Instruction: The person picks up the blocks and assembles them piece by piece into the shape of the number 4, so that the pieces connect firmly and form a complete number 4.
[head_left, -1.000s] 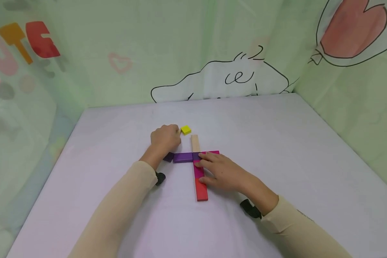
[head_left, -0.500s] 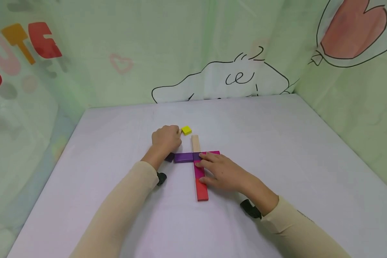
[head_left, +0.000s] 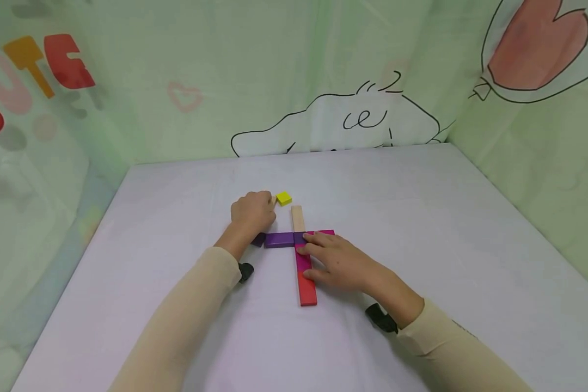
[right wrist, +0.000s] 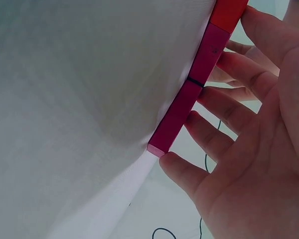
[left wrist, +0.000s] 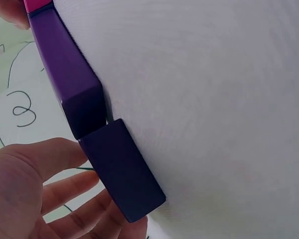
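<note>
Flat coloured blocks lie end to end as a cross on the white table. My left hand (head_left: 252,211) is beyond the cross's left arm, its fingers bent down at a light wooden block (head_left: 273,201), mostly hidden behind them. A yellow block (head_left: 283,198) touches or nearly touches that block. In the left wrist view, a dark purple block (left wrist: 123,172) hides the left fingertips. My right hand (head_left: 340,261) rests spread fingertips on the small purple block (head_left: 299,238), the magenta block (head_left: 302,260) and the red block (head_left: 306,289).
A purple block (head_left: 279,239) forms the left arm and a pink block (head_left: 327,232) the right arm. A pale wooden block (head_left: 298,218) points away at the top. The white table (head_left: 421,218) has printed cloth walls (head_left: 201,65) at its back and sides.
Both hands and the blocks hold nearly the same places. Only a tiny shift of the whole head view shows.
</note>
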`<move>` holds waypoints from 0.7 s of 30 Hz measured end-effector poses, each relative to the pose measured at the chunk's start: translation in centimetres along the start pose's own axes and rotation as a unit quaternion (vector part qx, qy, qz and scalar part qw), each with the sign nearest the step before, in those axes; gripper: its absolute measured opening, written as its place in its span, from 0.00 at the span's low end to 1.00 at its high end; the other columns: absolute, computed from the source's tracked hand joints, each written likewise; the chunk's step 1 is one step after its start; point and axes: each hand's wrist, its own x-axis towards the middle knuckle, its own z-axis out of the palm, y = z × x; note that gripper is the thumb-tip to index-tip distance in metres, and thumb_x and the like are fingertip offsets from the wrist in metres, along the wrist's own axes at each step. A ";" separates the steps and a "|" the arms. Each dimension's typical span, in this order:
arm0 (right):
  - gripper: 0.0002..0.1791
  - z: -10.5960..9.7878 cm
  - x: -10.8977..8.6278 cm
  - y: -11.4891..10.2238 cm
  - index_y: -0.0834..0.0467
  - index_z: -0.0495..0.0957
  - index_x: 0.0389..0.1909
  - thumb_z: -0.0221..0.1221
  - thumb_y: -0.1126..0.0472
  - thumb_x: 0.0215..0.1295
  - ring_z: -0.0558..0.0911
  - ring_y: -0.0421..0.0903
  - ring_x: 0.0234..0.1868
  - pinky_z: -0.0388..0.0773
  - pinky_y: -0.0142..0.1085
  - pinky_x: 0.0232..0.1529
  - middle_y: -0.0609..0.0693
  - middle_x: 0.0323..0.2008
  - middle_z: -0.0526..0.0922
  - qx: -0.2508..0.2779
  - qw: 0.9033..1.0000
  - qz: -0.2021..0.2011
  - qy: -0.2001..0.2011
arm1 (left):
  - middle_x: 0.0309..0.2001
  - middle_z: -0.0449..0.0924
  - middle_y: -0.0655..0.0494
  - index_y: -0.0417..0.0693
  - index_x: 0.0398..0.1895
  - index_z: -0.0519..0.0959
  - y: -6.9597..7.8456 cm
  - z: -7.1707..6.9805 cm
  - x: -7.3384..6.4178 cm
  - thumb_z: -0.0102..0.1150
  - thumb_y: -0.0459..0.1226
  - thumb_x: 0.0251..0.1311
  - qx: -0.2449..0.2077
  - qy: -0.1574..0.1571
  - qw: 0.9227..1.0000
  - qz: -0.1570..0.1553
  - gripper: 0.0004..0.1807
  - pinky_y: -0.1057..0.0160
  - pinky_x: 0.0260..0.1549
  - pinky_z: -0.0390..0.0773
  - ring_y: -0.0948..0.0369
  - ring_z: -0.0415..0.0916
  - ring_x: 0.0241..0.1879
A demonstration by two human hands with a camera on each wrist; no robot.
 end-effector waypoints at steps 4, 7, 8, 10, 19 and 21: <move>0.29 0.0 0.0 0.1 0.52 0.76 0.69 0.64 0.47 0.71 0.64 0.56 0.78 0.63 0.56 0.76 0.55 0.77 0.66 -0.001 1.000 -0.007 0.007 | 0.40 0.82 0.51 0.47 0.59 0.81 0.0 0.0 0.0 0.55 0.38 0.68 -0.010 0.001 1.000 0.001 0.18 0.58 0.32 0.76 0.53 0.77 0.36; 0.29 0.0 0.0 0.1 0.53 0.76 0.68 0.64 0.47 0.71 0.65 0.56 0.78 0.63 0.56 0.76 0.55 0.77 0.67 -0.003 1.000 -0.011 0.010 | 0.40 0.83 0.51 0.46 0.61 0.80 -0.1 0.0 -0.1 0.56 0.37 0.67 -0.016 0.000 1.000 0.001 0.19 0.58 0.33 0.76 0.53 0.77 0.36; 0.29 0.0 0.0 0.2 0.53 0.76 0.68 0.64 0.47 0.71 0.65 0.56 0.78 0.63 0.56 0.76 0.55 0.77 0.67 -0.003 1.000 -0.012 0.011 | 0.40 0.83 0.51 0.46 0.61 0.80 -0.1 -0.1 -0.1 0.56 0.37 0.67 -0.017 0.001 1.000 0.001 0.20 0.58 0.33 0.76 0.53 0.77 0.36; 0.28 0.0 0.0 0.2 0.53 0.76 0.68 0.64 0.47 0.71 0.65 0.56 0.78 0.63 0.56 0.76 0.55 0.77 0.67 -0.002 1.000 -0.012 0.012 | 0.40 0.83 0.50 0.46 0.60 0.80 -0.1 -0.1 -0.1 0.56 0.37 0.67 -0.019 0.002 1.000 -0.001 0.20 0.57 0.33 0.76 0.53 0.78 0.36; 0.29 0.0 -0.1 0.2 0.53 0.76 0.68 0.64 0.47 0.71 0.65 0.57 0.77 0.64 0.56 0.75 0.56 0.76 0.68 -0.003 1.000 -0.018 0.016 | 0.45 0.84 0.50 0.48 0.64 0.79 -0.3 -0.1 -0.4 0.56 0.38 0.67 -0.027 0.003 1.000 0.003 0.23 0.57 0.33 0.77 0.53 0.78 0.36; 0.29 0.0 -0.1 0.2 0.54 0.76 0.68 0.64 0.47 0.71 0.65 0.57 0.77 0.64 0.56 0.75 0.56 0.76 0.68 -0.002 1.000 -0.018 0.015 | 0.47 0.85 0.49 0.49 0.66 0.78 -0.3 -0.2 -0.6 0.56 0.38 0.67 -0.026 0.003 1.000 0.003 0.24 0.56 0.33 0.77 0.53 0.78 0.37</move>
